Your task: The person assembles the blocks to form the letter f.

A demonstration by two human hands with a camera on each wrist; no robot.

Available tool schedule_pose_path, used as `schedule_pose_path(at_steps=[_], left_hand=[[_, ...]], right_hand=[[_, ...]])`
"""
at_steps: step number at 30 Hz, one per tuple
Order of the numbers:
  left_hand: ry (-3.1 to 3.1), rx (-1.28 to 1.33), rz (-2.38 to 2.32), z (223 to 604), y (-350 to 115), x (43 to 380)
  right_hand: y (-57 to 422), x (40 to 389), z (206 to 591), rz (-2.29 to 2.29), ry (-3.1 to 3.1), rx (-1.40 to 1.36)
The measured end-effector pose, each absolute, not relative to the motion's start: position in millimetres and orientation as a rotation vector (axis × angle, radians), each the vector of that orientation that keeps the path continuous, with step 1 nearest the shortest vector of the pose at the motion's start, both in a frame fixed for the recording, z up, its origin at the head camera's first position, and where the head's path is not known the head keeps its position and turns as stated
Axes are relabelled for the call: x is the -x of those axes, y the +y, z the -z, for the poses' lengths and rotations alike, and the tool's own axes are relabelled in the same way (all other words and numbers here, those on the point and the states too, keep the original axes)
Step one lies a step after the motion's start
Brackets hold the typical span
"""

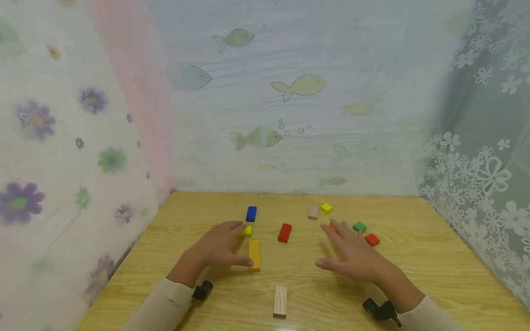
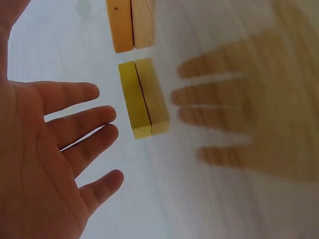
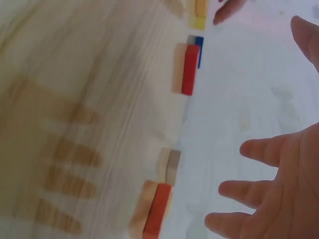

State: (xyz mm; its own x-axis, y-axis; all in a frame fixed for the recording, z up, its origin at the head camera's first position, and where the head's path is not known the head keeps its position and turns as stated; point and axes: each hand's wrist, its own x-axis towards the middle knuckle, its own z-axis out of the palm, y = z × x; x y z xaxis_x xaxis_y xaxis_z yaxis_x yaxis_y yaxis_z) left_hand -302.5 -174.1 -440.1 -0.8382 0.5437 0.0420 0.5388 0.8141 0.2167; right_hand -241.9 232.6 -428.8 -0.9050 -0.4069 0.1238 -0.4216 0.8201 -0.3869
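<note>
My left hand (image 1: 216,246) hovers over the left part of the table, its fingers extended and spread. Below it lie a yellow block (image 1: 247,231), partly covered by the fingers, and a longer orange-yellow block (image 1: 254,250), which the thumb overlaps in the head view. In the left wrist view the yellow block (image 2: 133,99) stands apart from the fingertips. My right hand (image 1: 357,257) hovers on the other side, fingers spread and holding nothing. Its fingers partly hide an orange block (image 1: 332,226). The right wrist view shows that orange block (image 3: 158,211) apart from the fingertips.
Between the hands lies a red block (image 1: 285,233). A blue block (image 1: 251,214), a plain wooden block (image 1: 313,212) and a small yellow block (image 1: 326,208) lie farther back. Green (image 1: 360,227) and red (image 1: 372,239) blocks sit right; a striped wooden block (image 1: 280,301) lies in front.
</note>
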Motion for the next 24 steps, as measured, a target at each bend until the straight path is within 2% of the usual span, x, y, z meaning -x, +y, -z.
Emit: schedule_pose_path(at_steps=[10,24], left_hand=[[2.928,-0.914,-0.361,442,-165,301],[2.91,-0.951,-0.329,436,-164,294]], right_hand=[[210,235,442,-0.618,-2.978,-0.859],[181,213,438,-0.745,-3.039,-0.984]])
